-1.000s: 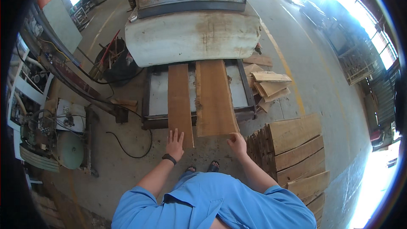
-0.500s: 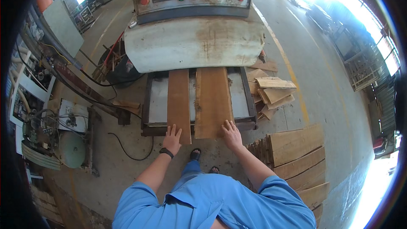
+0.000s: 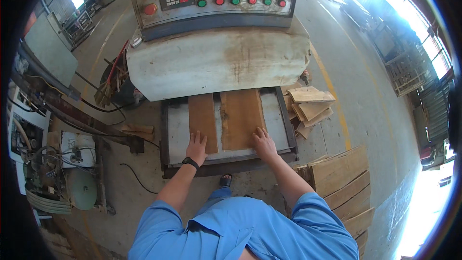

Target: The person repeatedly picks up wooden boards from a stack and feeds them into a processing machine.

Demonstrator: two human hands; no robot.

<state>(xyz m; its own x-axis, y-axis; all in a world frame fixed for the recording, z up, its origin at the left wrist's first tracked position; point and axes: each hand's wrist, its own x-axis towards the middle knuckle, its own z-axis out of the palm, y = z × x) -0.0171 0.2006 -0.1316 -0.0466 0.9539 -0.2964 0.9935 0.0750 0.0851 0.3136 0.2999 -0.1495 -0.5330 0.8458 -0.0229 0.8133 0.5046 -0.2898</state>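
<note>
Two brown wooden boards lie side by side on the metal bed (image 3: 177, 130) of a machine, their far ends hidden under its pale curved cover (image 3: 216, 62). My left hand (image 3: 197, 148) rests with fingers spread on the near end of the narrower left board (image 3: 202, 113). At the near right corner of the wider right board (image 3: 240, 118), my right hand (image 3: 263, 143) lies with its fingers stretched out along the edge. A narrow gap separates the boards. Above the cover is a control panel (image 3: 216, 12) with coloured buttons, dials and a lit red display.
Loose boards (image 3: 310, 106) are heaped on the floor right of the machine. Nearer, a stack of boards (image 3: 344, 178) stands by my right arm. To the left are a metal beam (image 3: 86, 115), a black cable (image 3: 139, 178) and machinery with a green wheel (image 3: 82, 189).
Both boards have slid farther under the cover, with my hands following forward. Their near ends now lie over the bed instead of jutting past its front edge. The view has shifted closer to the machine.
</note>
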